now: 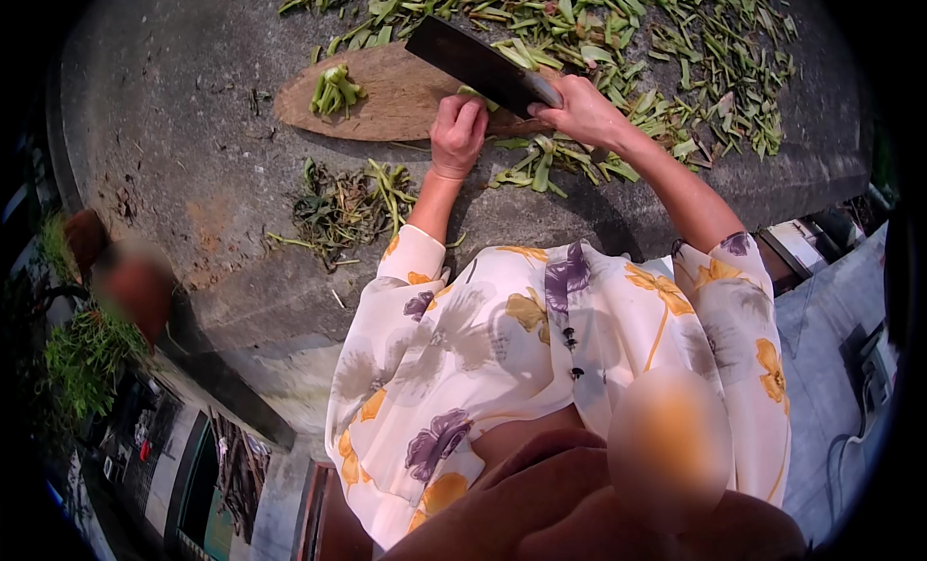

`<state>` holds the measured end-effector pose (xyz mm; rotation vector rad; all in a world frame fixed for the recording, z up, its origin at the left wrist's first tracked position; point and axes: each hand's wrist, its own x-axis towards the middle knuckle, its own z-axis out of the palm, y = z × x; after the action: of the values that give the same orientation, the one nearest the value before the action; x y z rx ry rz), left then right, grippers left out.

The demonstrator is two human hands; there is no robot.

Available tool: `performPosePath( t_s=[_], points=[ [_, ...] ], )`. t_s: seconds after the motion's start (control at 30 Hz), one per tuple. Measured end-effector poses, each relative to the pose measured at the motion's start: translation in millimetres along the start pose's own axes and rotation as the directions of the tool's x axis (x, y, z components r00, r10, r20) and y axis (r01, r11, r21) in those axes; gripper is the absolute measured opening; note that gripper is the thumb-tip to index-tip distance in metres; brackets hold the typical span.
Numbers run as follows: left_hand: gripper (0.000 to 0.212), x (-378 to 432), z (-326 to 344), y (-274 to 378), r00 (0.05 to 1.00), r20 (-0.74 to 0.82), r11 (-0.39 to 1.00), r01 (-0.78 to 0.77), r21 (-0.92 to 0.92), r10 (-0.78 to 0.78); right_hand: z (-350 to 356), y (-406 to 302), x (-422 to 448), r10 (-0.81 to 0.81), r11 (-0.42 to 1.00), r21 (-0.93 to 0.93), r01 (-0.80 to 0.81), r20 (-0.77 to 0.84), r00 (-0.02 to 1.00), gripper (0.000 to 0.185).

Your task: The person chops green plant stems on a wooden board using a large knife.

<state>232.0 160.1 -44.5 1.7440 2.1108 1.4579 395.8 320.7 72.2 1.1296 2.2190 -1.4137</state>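
My right hand (583, 112) grips the handle of a dark, broad-bladed cleaver (481, 65), its blade reaching up and left over the right part of an oval wooden board (398, 105). Under the blade's edge, my left hand (458, 130) has its fingers curled on a piece of pale green vegetable stem (478, 97), mostly hidden by the fingers and the cleaver. On the board's left end sits a trimmed green vegetable stump (337, 92). Cut green pieces (539, 163) lie just below the board's right end.
Many cut green strips (695, 61) are spread over the concrete ledge (181, 90) beyond the board and to its right. A heap of wilted leaves and stems (344, 206) lies left of my left forearm. The ledge's near edge runs before my body; potted greenery (90, 351) stands lower left.
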Motion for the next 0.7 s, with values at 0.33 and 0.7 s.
performPosePath(
  t_s=[0.33, 0.7],
  points=[
    [0.028, 16, -29, 23, 0.988, 0.153, 0.999, -0.035, 0.011, 0.033, 14, -14, -20, 0.047, 0.997, 0.067, -0.033, -0.223, 0.974, 0.027],
    [0.021, 20, -25, -3, 0.989, 0.142, 0.999, -0.038, 0.012, 0.036, 31, -29, -21, -0.002, 1.000, -0.010, 0.001, -0.168, 0.986, 0.023]
  ],
)
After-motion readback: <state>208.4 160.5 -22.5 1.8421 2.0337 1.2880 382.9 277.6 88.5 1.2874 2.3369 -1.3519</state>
